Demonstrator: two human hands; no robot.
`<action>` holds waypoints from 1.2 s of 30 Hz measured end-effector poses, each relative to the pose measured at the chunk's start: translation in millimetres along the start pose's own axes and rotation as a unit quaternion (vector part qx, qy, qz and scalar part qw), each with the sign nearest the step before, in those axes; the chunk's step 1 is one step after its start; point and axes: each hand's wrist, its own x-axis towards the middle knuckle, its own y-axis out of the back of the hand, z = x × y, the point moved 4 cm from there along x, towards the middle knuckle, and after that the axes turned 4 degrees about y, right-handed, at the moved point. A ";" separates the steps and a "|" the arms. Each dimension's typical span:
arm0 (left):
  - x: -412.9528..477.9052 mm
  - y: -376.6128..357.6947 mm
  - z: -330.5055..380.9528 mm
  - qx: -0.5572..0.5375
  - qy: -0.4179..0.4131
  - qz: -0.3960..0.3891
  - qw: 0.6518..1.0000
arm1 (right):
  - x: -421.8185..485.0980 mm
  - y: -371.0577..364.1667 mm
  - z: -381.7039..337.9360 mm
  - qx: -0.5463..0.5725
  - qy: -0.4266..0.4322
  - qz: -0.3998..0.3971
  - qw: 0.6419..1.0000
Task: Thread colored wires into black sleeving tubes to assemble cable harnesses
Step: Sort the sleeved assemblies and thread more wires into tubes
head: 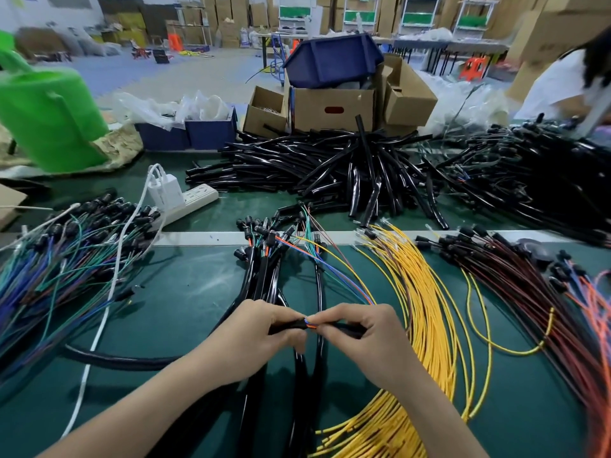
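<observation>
Your left hand (261, 338) grips the black sleeving tube (286, 326) over the green bench (185, 292), its open end touching the thin bundle of orange and blue wires (309, 322) that your right hand (367, 338) pinches. Both hands hide how far the wires reach inside the tube

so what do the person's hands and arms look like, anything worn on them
Nothing worn shows. The left hand and right hand have no gloves, rings, watch or bracelet, and no sleeve reaches into view. No markings show either.
</observation>
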 end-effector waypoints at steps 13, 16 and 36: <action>-1.6 -1.6 2.1 -0.171 0.125 -0.121 0.970 | -0.5 -2.7 -1.5 0.030 -0.028 -0.040 0.998; -1.1 -1.9 2.0 -0.156 0.132 -0.108 0.973 | -0.3 -3.4 -2.2 0.018 -0.024 -0.040 0.999; -7.6 -6.7 1.9 -0.182 0.112 -0.134 0.968 | 0.0 0.4 0.6 0.080 -0.057 -0.085 0.992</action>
